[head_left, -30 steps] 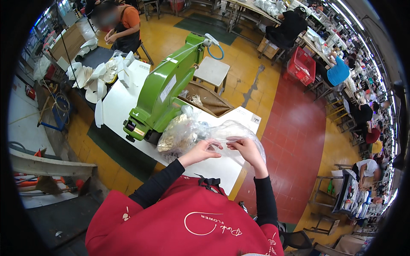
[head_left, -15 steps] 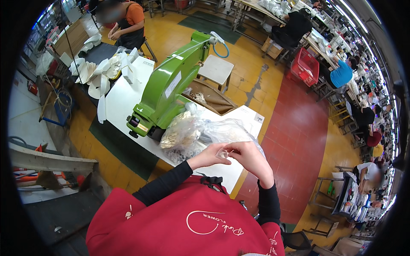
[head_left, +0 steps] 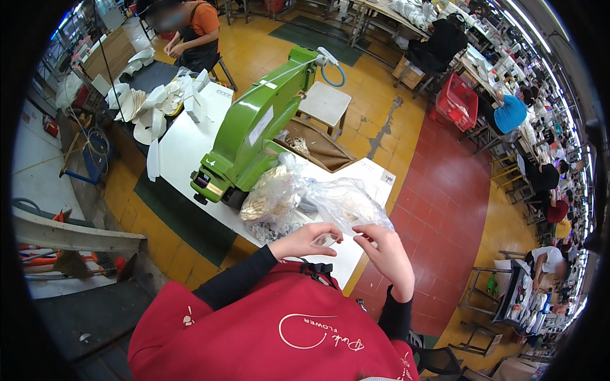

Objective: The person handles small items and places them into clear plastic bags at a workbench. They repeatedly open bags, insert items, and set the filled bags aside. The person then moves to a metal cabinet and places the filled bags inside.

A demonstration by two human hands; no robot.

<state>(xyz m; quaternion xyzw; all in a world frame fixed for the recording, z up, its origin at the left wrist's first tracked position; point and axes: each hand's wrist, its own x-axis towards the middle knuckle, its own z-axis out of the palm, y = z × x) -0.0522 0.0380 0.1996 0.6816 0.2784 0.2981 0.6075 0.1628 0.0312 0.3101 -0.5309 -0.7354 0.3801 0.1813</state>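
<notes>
My left hand is in front of my red apron, above the white table's near edge, with its fingers curled round a small see-through piece. That piece looks like clear plastic; its exact kind is too small to make out. To its right my right hand is raised, index finger and thumb slightly apart, and no object shows between them. A gap separates the two hands. Just beyond them lie clear plastic bags, one with many cream-coloured pieces inside.
A green machine stands on the white table beyond the bags. Behind it are a brown bin and a stool. White cut pieces lie at far left, near a seated person. A red crate stands right.
My hands have drawn apart: the right moved right and slightly down, off the clear piece, while the left shifted a little left and still holds it.
</notes>
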